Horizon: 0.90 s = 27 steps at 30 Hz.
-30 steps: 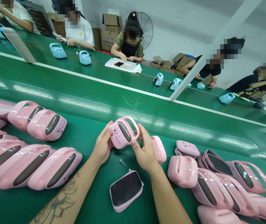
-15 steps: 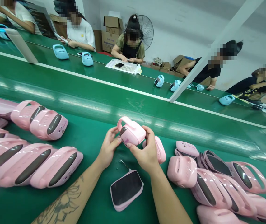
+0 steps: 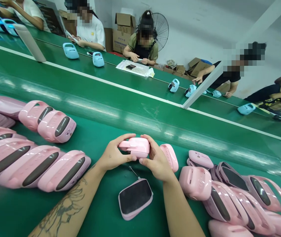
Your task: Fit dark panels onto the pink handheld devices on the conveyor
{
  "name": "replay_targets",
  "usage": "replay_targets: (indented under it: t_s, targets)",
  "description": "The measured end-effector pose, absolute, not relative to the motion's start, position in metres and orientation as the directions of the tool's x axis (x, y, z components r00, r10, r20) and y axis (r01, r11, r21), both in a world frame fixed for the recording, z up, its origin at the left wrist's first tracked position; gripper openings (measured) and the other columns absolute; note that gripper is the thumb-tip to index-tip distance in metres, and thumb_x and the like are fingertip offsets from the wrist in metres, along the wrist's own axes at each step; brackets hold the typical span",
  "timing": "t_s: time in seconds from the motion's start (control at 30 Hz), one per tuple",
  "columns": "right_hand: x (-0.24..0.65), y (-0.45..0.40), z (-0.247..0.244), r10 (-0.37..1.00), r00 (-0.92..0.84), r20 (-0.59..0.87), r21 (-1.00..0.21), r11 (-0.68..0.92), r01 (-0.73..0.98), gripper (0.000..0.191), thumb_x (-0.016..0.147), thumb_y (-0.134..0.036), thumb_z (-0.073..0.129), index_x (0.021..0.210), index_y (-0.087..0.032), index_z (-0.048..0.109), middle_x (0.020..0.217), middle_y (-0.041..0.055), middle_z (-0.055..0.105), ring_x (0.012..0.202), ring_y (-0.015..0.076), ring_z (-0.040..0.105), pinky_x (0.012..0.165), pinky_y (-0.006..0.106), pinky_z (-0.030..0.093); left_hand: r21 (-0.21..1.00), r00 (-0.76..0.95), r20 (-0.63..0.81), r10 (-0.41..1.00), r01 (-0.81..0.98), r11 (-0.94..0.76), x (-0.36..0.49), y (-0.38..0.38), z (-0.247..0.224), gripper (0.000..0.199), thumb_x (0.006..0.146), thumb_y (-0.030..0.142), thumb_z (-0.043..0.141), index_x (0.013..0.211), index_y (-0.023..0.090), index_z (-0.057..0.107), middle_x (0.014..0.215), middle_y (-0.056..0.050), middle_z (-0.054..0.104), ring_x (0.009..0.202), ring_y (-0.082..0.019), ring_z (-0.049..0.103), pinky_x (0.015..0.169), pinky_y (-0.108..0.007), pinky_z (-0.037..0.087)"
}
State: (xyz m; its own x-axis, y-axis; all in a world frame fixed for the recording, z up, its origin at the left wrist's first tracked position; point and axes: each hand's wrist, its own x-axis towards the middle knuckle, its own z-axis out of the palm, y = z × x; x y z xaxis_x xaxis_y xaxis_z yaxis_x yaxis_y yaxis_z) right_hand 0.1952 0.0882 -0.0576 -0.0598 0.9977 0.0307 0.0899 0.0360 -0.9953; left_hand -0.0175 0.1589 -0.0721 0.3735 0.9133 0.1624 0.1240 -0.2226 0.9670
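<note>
Pink plastic casing is clamped between left hand and right hand above the green table, with rows of pink casings flanking a narrow open strip.

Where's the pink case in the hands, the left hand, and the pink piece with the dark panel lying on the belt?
Pink case [image 3: 135,147]: head view, on its top between the hands.
Left hand [image 3: 113,158]: head view, on the back of the hand.
Pink piece [image 3: 135,197]: head view, on the middle of its dark panel.
</note>
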Motion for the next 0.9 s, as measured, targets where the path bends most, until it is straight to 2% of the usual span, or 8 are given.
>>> replay_targets:
  t_s: [0.1,0.23,0.3,0.5,0.6,0.7,0.77,0.9]
  targets:
    - [0.194,0.088,-0.056,0.999,-0.027,0.03,-0.977,0.035,0.209,0.078,0.083,-0.03,0.08,0.156,-0.031,0.054,0.158,0.0079,0.062,0.148,0.0327,0.058,0.123,0.052,0.051,0.98,0.383,0.09,0.919,0.133,-0.151,-0.015,0.157,-0.068,0.075,0.057,0.044,0.104,0.126,0.024,0.082,0.123,-0.009,0.082,0.111,-0.036,0.077,0.095,-0.041,0.064]
    - [0.193,0.088,-0.054,0.998,-0.043,-0.043,-0.953,-0.028,0.302,0.079,0.09,-0.046,0.079,0.16,-0.03,0.047,0.168,0.0087,0.052,0.157,0.0322,0.048,0.133,0.055,0.037,0.986,0.346,0.016,0.938,0.15,-0.072,-0.01,0.155,-0.066,0.075,0.053,0.04,0.104,0.123,0.024,0.083,0.119,-0.009,0.083,0.107,-0.036,0.077,0.092,-0.043,0.065]
    - [0.193,0.089,-0.054,0.998,-0.043,-0.056,-0.951,-0.04,0.305,0.077,0.091,-0.048,0.077,0.16,-0.031,0.047,0.169,0.0083,0.05,0.159,0.0315,0.046,0.135,0.054,0.034,0.988,0.347,-0.001,0.938,0.148,-0.054,-0.009,0.154,-0.066,0.076,0.053,0.04,0.103,0.124,0.023,0.083,0.119,-0.009,0.083,0.106,-0.036,0.077,0.09,-0.043,0.065]
    - [0.191,0.09,-0.052,0.992,-0.002,-0.125,-0.973,-0.122,0.195,0.07,0.085,-0.04,0.081,0.151,-0.032,0.056,0.152,0.006,0.065,0.137,0.0302,0.064,0.115,0.048,0.056,0.98,0.407,0.027,0.913,0.17,-0.104,-0.011,0.154,-0.061,0.071,0.06,0.04,0.099,0.125,0.021,0.078,0.122,-0.01,0.08,0.107,-0.035,0.076,0.089,-0.043,0.064]
    - [0.189,0.09,-0.05,0.991,0.022,-0.133,-0.978,-0.135,0.156,0.071,0.082,-0.036,0.082,0.149,-0.031,0.058,0.15,0.006,0.066,0.134,0.0296,0.065,0.112,0.047,0.057,0.968,0.43,0.049,0.901,0.2,-0.148,-0.014,0.154,-0.062,0.07,0.064,0.043,0.096,0.128,0.021,0.075,0.128,-0.011,0.078,0.113,-0.036,0.074,0.098,-0.046,0.062]
    - [0.186,0.09,-0.05,0.989,0.039,-0.141,-0.98,-0.145,0.136,0.073,0.08,-0.034,0.083,0.148,-0.031,0.058,0.146,0.0059,0.069,0.13,0.0297,0.067,0.108,0.046,0.059,0.971,0.413,0.054,0.909,0.192,-0.145,-0.015,0.155,-0.065,0.072,0.063,0.043,0.097,0.13,0.022,0.076,0.14,-0.011,0.074,0.126,-0.039,0.07,0.109,-0.049,0.059]
    - [0.183,0.089,-0.051,0.986,0.044,-0.163,-0.978,-0.167,0.129,0.073,0.08,-0.035,0.084,0.149,-0.03,0.058,0.144,0.0061,0.07,0.128,0.0304,0.068,0.108,0.048,0.06,0.977,0.424,0.023,0.905,0.181,-0.109,-0.016,0.156,-0.065,0.075,0.061,0.041,0.098,0.131,0.022,0.076,0.143,-0.012,0.073,0.13,-0.04,0.069,0.111,-0.049,0.058]
    - [0.181,0.088,-0.049,0.977,0.03,-0.213,-0.972,-0.215,0.09,0.085,0.079,-0.04,0.086,0.155,-0.03,0.049,0.161,0.0074,0.057,0.142,0.0317,0.06,0.118,0.049,0.053,0.978,0.456,-0.103,0.884,0.211,0.005,-0.017,0.157,-0.059,0.096,0.057,0.034,0.1,0.147,0.019,0.068,0.147,-0.014,0.071,0.134,-0.039,0.068,0.115,-0.048,0.055]
